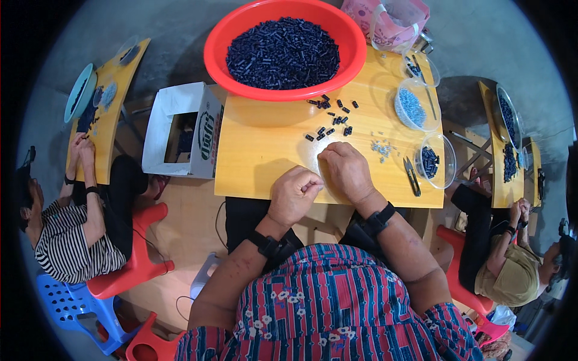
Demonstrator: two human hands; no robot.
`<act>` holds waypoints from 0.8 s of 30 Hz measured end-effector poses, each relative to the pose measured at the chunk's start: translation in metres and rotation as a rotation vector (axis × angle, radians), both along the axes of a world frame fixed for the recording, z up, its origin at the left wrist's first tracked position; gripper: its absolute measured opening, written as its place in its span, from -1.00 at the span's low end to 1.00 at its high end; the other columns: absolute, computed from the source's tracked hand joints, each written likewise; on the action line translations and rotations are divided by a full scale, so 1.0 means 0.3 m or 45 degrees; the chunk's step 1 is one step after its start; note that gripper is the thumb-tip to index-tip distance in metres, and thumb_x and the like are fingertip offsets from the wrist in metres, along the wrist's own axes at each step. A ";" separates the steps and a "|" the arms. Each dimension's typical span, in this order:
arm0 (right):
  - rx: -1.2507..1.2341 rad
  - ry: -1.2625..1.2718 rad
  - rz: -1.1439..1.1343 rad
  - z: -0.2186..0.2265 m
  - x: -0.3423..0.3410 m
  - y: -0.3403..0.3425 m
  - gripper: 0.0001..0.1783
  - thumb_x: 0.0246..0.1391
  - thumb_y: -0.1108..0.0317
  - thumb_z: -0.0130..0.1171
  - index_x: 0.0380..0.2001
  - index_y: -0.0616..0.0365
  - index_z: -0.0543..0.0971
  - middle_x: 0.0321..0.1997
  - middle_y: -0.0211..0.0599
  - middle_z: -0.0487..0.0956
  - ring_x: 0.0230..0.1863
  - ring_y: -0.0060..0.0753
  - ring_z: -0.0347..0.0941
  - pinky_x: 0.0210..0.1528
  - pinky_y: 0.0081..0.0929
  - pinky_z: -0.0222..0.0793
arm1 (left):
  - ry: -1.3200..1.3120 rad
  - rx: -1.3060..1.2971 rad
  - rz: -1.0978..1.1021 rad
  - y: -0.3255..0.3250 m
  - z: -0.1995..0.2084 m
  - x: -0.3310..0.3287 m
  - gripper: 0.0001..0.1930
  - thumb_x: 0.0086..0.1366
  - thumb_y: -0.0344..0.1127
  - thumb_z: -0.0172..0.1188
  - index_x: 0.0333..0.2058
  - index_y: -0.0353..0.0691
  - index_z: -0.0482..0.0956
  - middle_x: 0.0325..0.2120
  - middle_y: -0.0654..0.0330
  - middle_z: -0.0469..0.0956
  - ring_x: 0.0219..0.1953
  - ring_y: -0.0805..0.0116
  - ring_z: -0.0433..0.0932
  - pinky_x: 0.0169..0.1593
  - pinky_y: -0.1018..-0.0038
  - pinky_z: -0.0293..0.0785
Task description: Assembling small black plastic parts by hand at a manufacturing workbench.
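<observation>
My left hand [295, 195] is curled closed above the table's near edge, thumb against the fingers. What it holds, if anything, cannot be made out. Just right of it, my right hand [349, 173] has its fingers pinched together over the wooden table [253, 144]; anything in that pinch is hidden. Beyond the right hand lie several loose small black plastic parts [347, 130]. To its right is a scatter of tiny clear pieces [383, 148]. Small pliers or snips with dark handles [413, 183] rest near a clear bowl of black parts [430, 162].
A big red basin [217, 69] heaped with black parts stands at the back. Clear tubs [412, 109] and a pink bag [400, 27] line the right side. A white carton [158, 135] stands left of the table. Two people sit at side tables [108, 141].
</observation>
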State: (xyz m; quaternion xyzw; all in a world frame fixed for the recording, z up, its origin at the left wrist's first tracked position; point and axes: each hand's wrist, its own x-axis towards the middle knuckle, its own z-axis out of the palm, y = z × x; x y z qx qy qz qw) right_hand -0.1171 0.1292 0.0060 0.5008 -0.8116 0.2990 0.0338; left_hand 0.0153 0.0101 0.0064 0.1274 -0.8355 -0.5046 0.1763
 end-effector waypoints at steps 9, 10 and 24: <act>0.049 -0.273 -0.155 0.004 0.065 0.054 -0.64 -0.01 0.53 0.21 -0.08 0.13 0.49 -0.28 -0.13 0.55 -0.24 -0.01 0.53 -0.13 -0.22 0.50 | -0.052 0.237 0.135 0.025 -0.017 -0.004 -0.67 0.14 -0.46 0.35 -0.09 -0.23 0.56 -0.34 0.20 0.60 -0.34 0.43 0.59 -0.19 0.49 0.56; -0.073 -0.466 -0.122 0.022 0.076 0.066 -0.64 0.01 0.57 0.20 -0.07 0.14 0.48 -0.30 -0.15 0.55 -0.24 -0.09 0.55 -0.12 -0.29 0.50 | -0.047 0.268 0.126 0.027 -0.017 -0.002 -0.69 0.14 -0.47 0.35 -0.11 -0.24 0.57 -0.34 0.21 0.60 -0.33 0.44 0.59 -0.19 0.50 0.56; -0.193 -0.784 0.021 0.105 0.157 0.171 -0.65 0.10 0.65 0.16 -0.03 0.17 0.46 -0.29 -0.28 0.56 -0.21 -0.40 0.55 -0.07 -0.47 0.48 | 0.085 0.340 0.010 0.099 0.053 0.065 -0.84 0.23 -0.50 0.32 -0.20 -0.28 0.62 -0.37 0.27 0.66 -0.27 0.54 0.62 -0.16 0.56 0.54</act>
